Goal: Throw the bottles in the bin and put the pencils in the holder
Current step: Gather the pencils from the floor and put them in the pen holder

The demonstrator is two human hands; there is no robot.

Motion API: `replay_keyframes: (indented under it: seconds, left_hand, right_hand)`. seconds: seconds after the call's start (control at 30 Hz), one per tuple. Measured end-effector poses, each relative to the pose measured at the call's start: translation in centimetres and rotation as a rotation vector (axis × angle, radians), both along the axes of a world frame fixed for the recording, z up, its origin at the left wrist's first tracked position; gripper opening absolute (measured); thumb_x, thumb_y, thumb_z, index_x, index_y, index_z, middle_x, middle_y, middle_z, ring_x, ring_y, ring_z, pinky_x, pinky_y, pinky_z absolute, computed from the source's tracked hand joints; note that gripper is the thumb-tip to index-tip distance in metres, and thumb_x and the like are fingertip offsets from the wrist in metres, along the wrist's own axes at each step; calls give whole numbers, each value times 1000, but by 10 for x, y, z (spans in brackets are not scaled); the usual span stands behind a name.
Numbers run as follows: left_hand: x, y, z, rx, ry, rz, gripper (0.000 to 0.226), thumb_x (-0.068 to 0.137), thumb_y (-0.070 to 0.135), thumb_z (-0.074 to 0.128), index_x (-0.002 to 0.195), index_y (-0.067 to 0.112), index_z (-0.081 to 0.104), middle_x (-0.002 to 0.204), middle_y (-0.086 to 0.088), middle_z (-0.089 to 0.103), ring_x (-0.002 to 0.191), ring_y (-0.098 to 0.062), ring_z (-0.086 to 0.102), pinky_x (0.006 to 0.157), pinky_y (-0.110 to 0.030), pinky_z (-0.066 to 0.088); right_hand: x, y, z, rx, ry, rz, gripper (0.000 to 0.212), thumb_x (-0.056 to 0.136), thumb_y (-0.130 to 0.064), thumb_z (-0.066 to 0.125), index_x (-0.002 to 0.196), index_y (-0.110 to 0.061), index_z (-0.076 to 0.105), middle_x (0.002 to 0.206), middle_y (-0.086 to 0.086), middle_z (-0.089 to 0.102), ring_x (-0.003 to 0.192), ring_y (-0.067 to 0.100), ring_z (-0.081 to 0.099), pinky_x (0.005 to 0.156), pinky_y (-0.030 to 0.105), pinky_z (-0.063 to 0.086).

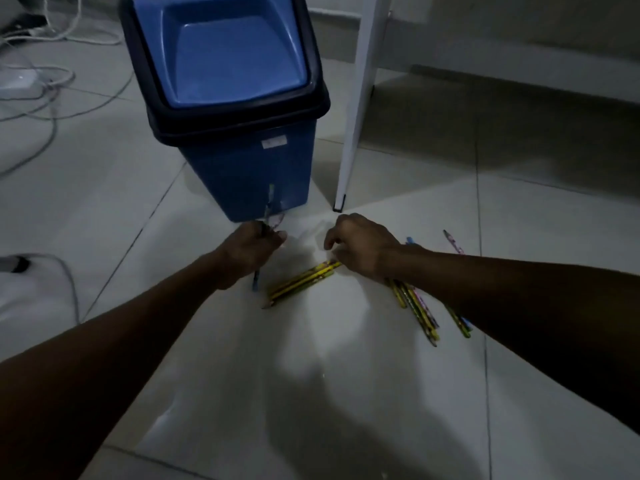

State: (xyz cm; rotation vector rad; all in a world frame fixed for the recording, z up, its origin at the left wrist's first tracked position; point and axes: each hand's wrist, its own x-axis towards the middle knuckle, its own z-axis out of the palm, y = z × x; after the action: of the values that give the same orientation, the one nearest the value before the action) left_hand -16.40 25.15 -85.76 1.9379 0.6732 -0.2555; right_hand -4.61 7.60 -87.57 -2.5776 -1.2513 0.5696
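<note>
Head view: we log the pair of yellow pencils (300, 281) lying side by side on the tiled floor (346, 393), long axis running from lower left, where a sharpened tip shows, up to the right. Their upper ends sit right under the fingertips of our right hand (363, 249), which is palm down with fingers curled loosely; we judge it touching or just above those ends, not yet closed on them. So the pair lies directly below and slightly left of that grip, and the right hand is clearly the nearer one.

Our left hand (252, 251) is closed around a small bunch of held pencils (268, 209), standing roughly upright, one end poking out below the fist. We count at least two in it; the blur hides any more.

Counts: two yellow pencils in the pair; a scattered cluster (420, 311) partly hidden under the right forearm, four or five as far as we can tell; one lone pinkish pencil (453, 242) farther right, well apart.

Beyond the left hand stands one blue bin (242, 161), swing lid shut. Bottles in sight: zero. Holder: not in view. One white table leg (356, 109) stands just right of the bin; cables (52, 98) trail at far left.
</note>
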Motion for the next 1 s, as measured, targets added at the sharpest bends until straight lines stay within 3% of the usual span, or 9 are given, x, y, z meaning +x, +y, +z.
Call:
replay_keyframes:
  seconds: [0.1,0.2,0.27,0.4,0.53,0.7,0.83,0.93,1.0]
  left_hand:
    - [-19,15,6,-60,30,131,20,99,14,48,82,10,57,83,-5,54,71,-15,49,59,-24,39]
    - [-37,25,11,-66,34,196,18,99,16,49,92,4,60,87,-8,55,70,-16,47,65,-27,39]
    - [-47,26,15,-48,16,228,18,101,17,45,97,4,57,80,-9,53,65,-16,44,60,-27,37]
    - [-55,23,17,-110,46,339,24,102,25,42,95,5,53,65,-10,45,57,-22,46,53,-30,39]
    - [-55,14,15,-187,83,373,25,103,26,40,84,10,48,57,-3,33,45,-15,30,40,-20,24]
    - [-50,2,9,-211,51,409,28,100,28,46,79,11,49,54,-1,31,42,-13,26,40,-19,20]
    - [-50,-8,-2,-101,-9,396,34,90,31,64,66,12,50,53,-3,38,42,-15,31,41,-23,25]
    - [-46,-19,-11,90,-35,202,44,84,34,71,53,14,48,50,-3,42,46,-17,39,50,-29,30]
    - [-37,-29,-14,259,-1,25,41,82,37,72,54,16,50,58,-6,53,56,-18,50,54,-28,35]
  right_hand:
    - [-1,12,-7,-55,-22,123,21,84,-21,61,103,-23,70,114,7,57,114,25,50,77,31,39]
    - [0,16,-12,-81,-37,155,23,80,-23,65,100,-25,76,109,5,63,104,27,59,73,30,42]
    - [2,14,-15,-61,-47,151,23,79,-26,68,101,-28,76,111,2,62,105,24,57,74,27,37]
    - [0,6,-18,-45,-34,210,18,79,-27,66,94,-27,76,105,1,61,100,23,57,73,30,42]
    - [-2,6,-17,-33,-28,210,12,80,-20,68,90,-20,73,99,4,62,97,21,56,76,37,48]
    - [0,7,-15,-11,54,134,8,79,-19,70,87,-18,69,89,0,66,88,19,60,77,38,51]
    - [8,5,-6,91,65,-6,11,80,-5,63,86,-13,63,85,5,65,86,26,61,73,37,53]
    - [16,-3,5,106,52,-166,16,79,1,55,92,-7,60,96,16,65,91,32,60,70,32,49]
    - [17,-11,8,94,97,-306,18,82,-3,53,99,-3,58,98,17,62,90,33,58,68,30,43]
